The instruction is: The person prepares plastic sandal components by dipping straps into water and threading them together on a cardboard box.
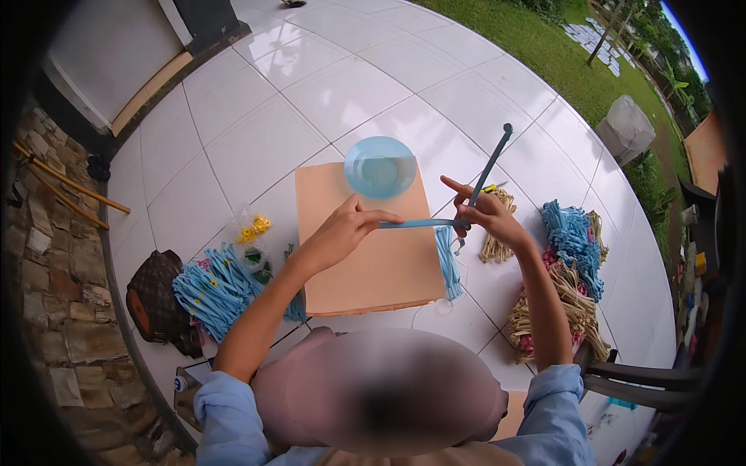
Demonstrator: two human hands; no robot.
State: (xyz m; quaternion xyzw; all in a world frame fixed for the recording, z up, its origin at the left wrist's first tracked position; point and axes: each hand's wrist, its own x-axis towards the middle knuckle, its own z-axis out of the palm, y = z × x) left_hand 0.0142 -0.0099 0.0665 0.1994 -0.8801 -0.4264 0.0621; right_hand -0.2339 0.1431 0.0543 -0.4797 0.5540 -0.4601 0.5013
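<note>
A light blue strip point(420, 223) is stretched level between my two hands, above a tan board point(365, 264). My left hand point(342, 233) pinches its left end. At the other end, my right hand point(491, 217) grips the strip with the index finger pointing out to the left. From my right hand a narrow dark blue-grey length point(491, 165) rises up and to the right, ending in a small round knob. Whether it is part of the same strip, I cannot tell. Beyond my hands, a translucent blue bowl point(381, 189) stands at the board's far edge.
Left lie bundled blue strips point(221, 291), yellow pieces in a plastic bag point(255, 228) and a brown bag point(151, 299). Blue strips point(448, 264) lie by the board's right edge. Farther right are a beige bundle point(497, 233), blue bundles point(573, 241) and beige bundles point(559, 303).
</note>
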